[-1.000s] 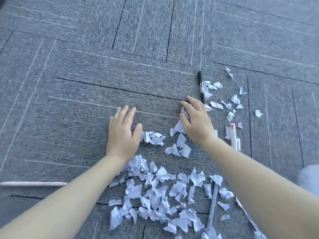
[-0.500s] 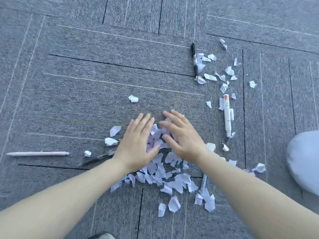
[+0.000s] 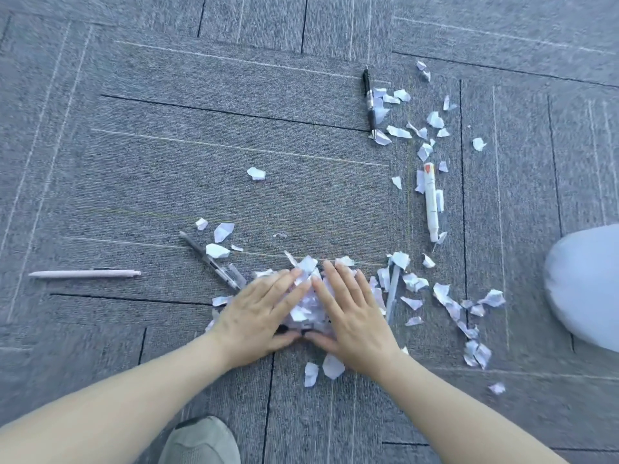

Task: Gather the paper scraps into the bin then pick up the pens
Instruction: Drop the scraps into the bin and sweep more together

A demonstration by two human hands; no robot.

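Observation:
My left hand (image 3: 261,313) and my right hand (image 3: 355,313) cup a heap of white paper scraps (image 3: 306,296) between them on the grey carpet, palms pressed against its sides. Loose scraps (image 3: 398,132) lie scattered at the upper right and others (image 3: 449,303) at the right. A black pen (image 3: 368,98) lies at the top. To the right lies a white marker (image 3: 431,202). A clear pen (image 3: 211,261) sits left of my left hand, a pale pink pen (image 3: 83,273) at far left, and a grey pen (image 3: 392,289) beside my right hand. No bin is in view.
A grey shoe (image 3: 201,442) shows at the bottom edge, under my left forearm. A rounded pale blue shape (image 3: 586,286), cut off by the frame, sits at the right edge. The carpet tiles (image 3: 167,162) spread all around.
Both hands have swept inward and toward me, pulling the scraps into a tight heap between the palms. The view has shifted, bringing the shoe into sight.

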